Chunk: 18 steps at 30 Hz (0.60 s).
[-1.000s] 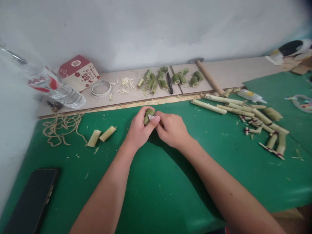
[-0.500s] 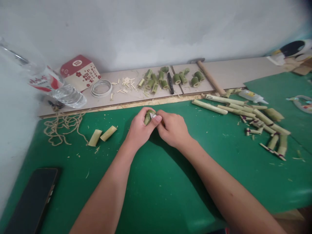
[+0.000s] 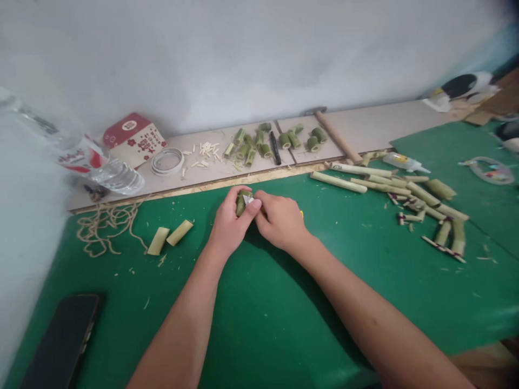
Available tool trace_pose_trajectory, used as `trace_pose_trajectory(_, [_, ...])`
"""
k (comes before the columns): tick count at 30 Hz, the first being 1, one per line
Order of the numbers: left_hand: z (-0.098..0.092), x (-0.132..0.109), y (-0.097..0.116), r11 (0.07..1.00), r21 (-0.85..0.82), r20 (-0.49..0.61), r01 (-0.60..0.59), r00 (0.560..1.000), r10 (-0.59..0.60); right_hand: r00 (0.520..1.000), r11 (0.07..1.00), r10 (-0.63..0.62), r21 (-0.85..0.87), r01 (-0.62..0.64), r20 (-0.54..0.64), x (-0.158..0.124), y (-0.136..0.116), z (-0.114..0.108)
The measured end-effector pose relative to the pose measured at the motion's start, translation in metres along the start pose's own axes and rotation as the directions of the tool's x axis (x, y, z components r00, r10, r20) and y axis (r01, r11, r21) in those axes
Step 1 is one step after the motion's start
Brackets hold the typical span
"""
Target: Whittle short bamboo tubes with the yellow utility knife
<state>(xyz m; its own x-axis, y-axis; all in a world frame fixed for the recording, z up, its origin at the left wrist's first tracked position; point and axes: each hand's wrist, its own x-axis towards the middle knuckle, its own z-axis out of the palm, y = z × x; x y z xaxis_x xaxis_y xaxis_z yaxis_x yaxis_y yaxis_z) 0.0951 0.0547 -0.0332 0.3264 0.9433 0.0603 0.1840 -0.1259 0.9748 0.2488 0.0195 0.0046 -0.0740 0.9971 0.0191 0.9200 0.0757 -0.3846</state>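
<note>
My left hand [image 3: 228, 222] is closed around a short green bamboo piece [image 3: 240, 203] above the middle of the green table. In my right hand [image 3: 280, 217] is a utility knife [image 3: 248, 200]; its pale blade lies against the bamboo, and a bit of yellow handle shows past my knuckles. My left thumb touches the knife near the blade. Most of the handle and the lower part of the bamboo are hidden by my fingers. Left of my hands lie two split bamboo pieces [image 3: 158, 241] on the green mat [image 3: 259, 302].
Along the back ledge stand cut bamboo sections [image 3: 265, 150], a black marker [image 3: 275, 148], a hammer [image 3: 338, 135], a tape roll [image 3: 167, 161] and a red-white box [image 3: 133, 139]. Left are a water bottle [image 3: 117, 175], twine [image 3: 109, 227] and a phone [image 3: 60, 340]. Right lie bamboo sticks [image 3: 338, 182] and a glue bottle [image 3: 405, 162].
The whole view has shifted slightly, with the table lower in it. The knife's yellow end now shows beyond my right hand. Both hands keep their hold on bamboo and knife.
</note>
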Motion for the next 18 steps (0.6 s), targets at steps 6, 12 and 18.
trace_pose_trajectory(6, [0.002, -0.004, 0.000, 1.000, 0.016, -0.060, 0.008, 0.998, -0.007, 1.000, 1.000, -0.015, 0.007, 0.015, 0.003, -0.002, 0.000, 0.001])
trace_pose_trajectory(12, [0.008, -0.003, -0.007, 0.986, -0.164, -0.159, 0.039, 0.985, -0.065, 0.996, 0.998, -0.054, 0.011, 0.055, -0.066, -0.001, 0.007, 0.012])
trace_pose_trajectory(18, [0.013, 0.002, -0.010, 0.941, -0.337, -0.211, 0.038, 0.971, -0.115, 0.995, 0.997, -0.072, -0.001, 0.072, -0.072, 0.001, 0.009, 0.019])
